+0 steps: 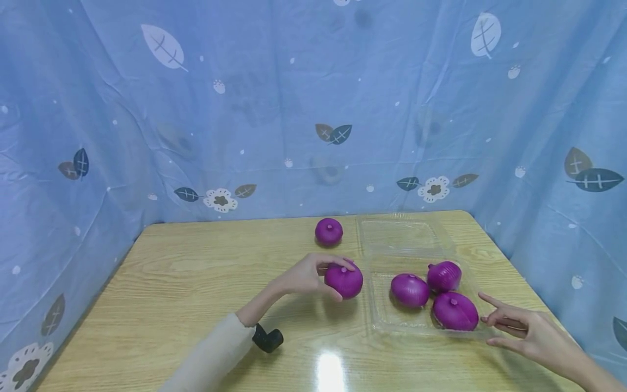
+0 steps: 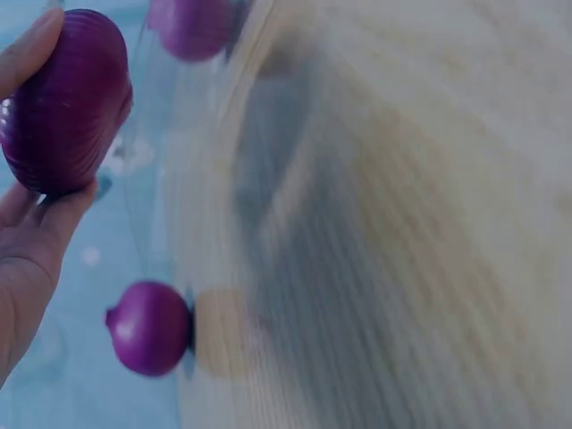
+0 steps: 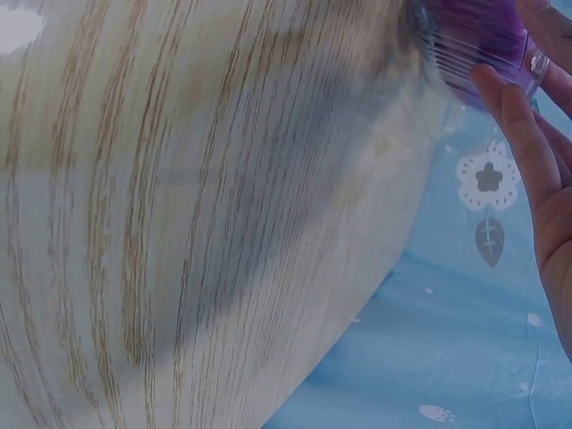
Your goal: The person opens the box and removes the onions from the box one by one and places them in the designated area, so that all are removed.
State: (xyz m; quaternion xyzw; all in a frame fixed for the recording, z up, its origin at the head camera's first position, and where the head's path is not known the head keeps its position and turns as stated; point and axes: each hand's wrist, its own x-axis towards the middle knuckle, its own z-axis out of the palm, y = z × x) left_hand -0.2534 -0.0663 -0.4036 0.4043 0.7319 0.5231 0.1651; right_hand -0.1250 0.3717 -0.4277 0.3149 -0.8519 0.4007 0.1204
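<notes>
My left hand (image 1: 309,275) grips a purple onion (image 1: 345,282) just left of the clear plastic box (image 1: 377,321). In the left wrist view that onion (image 2: 71,103) is held up off the table between thumb and fingers. Three purple onions, among them a front one (image 1: 455,311), sit in the box's near half. Beside the box's right front corner is my right hand (image 1: 531,332), its fingers extended and holding nothing. The right wrist view has its fingertips (image 3: 489,85) close to the box wall; whether they touch it I cannot tell.
Another purple onion (image 1: 329,232) stands at the table's back, left of the box's flat, opened lid (image 1: 399,235). A black camera mount (image 1: 268,338) is at my left wrist. A blue patterned curtain (image 1: 274,109) encloses the wooden table (image 1: 196,267) at the back and sides.
</notes>
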